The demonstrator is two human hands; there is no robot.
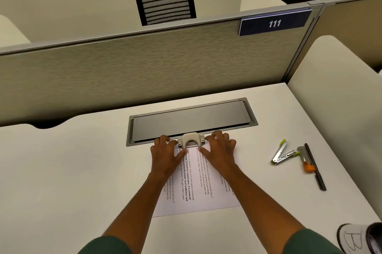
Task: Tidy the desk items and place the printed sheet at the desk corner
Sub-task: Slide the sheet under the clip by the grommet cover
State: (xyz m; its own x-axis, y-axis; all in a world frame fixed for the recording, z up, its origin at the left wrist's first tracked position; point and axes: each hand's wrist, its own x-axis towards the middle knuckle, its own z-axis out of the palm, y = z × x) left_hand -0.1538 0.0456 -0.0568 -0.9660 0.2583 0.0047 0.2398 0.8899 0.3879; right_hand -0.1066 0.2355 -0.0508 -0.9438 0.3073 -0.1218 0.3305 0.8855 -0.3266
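A printed sheet [198, 187] lies flat on the white desk [72, 171], text running lengthwise away from me. Its far edge sits inside a cream two-hole punch [190, 139] just in front of the grey cable hatch. My left hand [167, 153] rests on the sheet's left part, fingers at the punch's left end and thumb on the paper. On the right, my right hand [220, 148] mirrors it, fingers spread beside the punch's right end. Both hands press down flat with fingers apart, touching the punch's sides without clearly gripping it.
A grey cable hatch [192, 119] is set into the desk behind the punch. To the right lie an opened stapler with green tips [280, 153], a utility knife with orange slider [307, 160] and a dark pen [315, 168]. A partition [144, 67] with plate "111" backs the desk.
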